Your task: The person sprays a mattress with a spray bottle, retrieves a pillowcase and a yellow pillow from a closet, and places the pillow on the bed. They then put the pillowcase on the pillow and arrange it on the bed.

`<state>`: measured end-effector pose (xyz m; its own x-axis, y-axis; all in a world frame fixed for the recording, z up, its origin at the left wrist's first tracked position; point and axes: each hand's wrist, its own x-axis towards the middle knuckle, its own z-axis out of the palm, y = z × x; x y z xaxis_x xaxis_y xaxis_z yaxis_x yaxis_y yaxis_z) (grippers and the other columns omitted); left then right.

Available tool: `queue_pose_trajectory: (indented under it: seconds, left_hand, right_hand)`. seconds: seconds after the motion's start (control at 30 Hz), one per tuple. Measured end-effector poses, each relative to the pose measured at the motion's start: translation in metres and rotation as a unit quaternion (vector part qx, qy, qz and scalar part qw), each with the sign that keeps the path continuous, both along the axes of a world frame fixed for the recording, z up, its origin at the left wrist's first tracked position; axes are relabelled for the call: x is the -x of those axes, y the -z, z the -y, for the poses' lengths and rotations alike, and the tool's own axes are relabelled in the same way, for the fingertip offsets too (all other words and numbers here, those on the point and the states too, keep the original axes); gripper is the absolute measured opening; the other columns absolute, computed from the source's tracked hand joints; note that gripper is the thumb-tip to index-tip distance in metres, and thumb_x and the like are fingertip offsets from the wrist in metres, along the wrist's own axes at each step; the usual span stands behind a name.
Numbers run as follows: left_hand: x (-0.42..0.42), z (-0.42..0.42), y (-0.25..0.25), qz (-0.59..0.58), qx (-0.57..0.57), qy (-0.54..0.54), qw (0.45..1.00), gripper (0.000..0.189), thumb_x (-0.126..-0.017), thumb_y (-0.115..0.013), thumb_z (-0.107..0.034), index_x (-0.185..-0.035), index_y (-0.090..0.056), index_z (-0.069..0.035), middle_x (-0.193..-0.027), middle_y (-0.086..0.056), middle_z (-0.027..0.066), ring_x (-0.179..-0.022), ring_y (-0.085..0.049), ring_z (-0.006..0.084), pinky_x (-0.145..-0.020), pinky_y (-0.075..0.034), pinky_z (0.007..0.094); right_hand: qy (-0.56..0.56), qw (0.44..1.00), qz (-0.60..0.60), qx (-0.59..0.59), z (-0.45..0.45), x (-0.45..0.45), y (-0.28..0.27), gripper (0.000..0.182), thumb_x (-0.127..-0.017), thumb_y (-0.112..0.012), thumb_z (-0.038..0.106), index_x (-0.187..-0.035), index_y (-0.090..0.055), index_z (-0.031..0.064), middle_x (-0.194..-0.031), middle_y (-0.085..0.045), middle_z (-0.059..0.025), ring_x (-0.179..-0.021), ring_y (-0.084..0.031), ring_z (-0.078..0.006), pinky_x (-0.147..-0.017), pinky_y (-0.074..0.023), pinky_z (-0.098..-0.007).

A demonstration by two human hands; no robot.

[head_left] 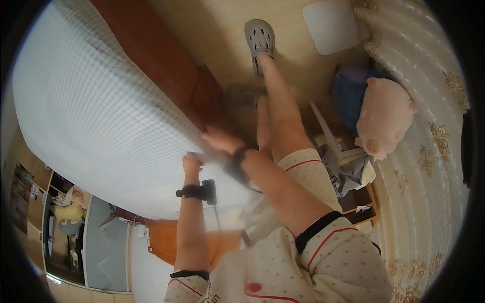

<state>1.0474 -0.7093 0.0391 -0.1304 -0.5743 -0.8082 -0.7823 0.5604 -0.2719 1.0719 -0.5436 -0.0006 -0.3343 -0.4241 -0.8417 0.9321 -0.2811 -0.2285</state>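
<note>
My left hand is curled over the bed, closed around a blurred grey thing whose kind I cannot make out. My right hand reaches past it to the bed's side, its fingertips at the edge where the checked sheet meets the reddish-brown wooden bed frame. Motion blur hides whether those fingers grip anything. The pale grey and white sheet covers the mattress. Each wrist wears a black strap, with a black device on the left one.
Grey clogs are on my feet on the wood-look floor. To the right are a white stool, a pink pig plush, a blue cloth item and patterned curtains. An open wardrobe stands at lower left.
</note>
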Motion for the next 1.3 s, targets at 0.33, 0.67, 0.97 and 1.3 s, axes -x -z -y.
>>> queue_pose_trajectory:
  seconds: [0.33, 0.67, 0.97, 1.3]
  left_hand:
    - [-0.007, 0.014, 0.009, 0.049, 0.031, 0.007, 0.998, 0.042, -0.079, -0.033, -0.030, -0.096, -0.045, 0.006, -0.081, -0.056, 0.0193, -0.057, -0.058, 0.0261, -0.044, -0.046, 0.0343]
    - [0.109, -0.085, -0.044, -0.105, 0.010, 0.243, 0.964, 0.035, -0.077, -0.040, -0.021, -0.100, -0.043, 0.005, -0.092, -0.053, 0.0273, -0.087, -0.052, 0.0363, -0.074, -0.041, 0.0392]
    - [0.254, -0.172, -0.078, -0.344, -0.162, 0.364, 0.850, 0.030, -0.072, -0.051, -0.011, -0.099, -0.045, -0.001, -0.092, -0.053, 0.0168, -0.085, -0.052, 0.0303, -0.073, -0.042, 0.0362]
    - [0.495, -0.209, -0.033, -0.254, -0.112, 0.848, 0.451, 0.028, -0.074, -0.046, -0.013, -0.102, -0.051, -0.009, -0.115, -0.045, 0.0084, -0.113, -0.035, 0.0225, -0.096, -0.024, 0.0437]
  right_hand:
    - [-0.024, 0.998, -0.040, 0.047, -0.050, 0.004, -0.008, 0.037, -0.074, -0.050, 0.030, -0.100, -0.054, 0.0041, -0.103, -0.053, -0.0135, -0.097, -0.048, -0.0255, -0.084, -0.0357, -0.0311]
    - [-0.165, 0.907, 0.021, -0.386, -0.296, 0.033, 0.018, 0.030, -0.078, -0.045, 0.028, -0.092, -0.054, 0.0029, -0.086, -0.058, -0.0132, -0.080, -0.053, -0.0229, -0.073, -0.0406, -0.0324]
    - [-0.151, 0.830, 0.012, -0.537, -0.458, 0.128, -0.099, 0.027, -0.076, -0.046, 0.021, -0.093, -0.054, 0.0031, -0.094, -0.056, -0.0164, -0.089, -0.052, -0.0294, -0.075, -0.0408, -0.0331]
    - [-0.139, 0.900, -0.113, -0.397, -0.353, 0.262, -0.021, 0.025, -0.079, -0.050, 0.018, -0.098, -0.052, 0.0022, -0.085, -0.056, -0.0065, -0.071, -0.053, -0.0145, -0.063, -0.0439, -0.0281]
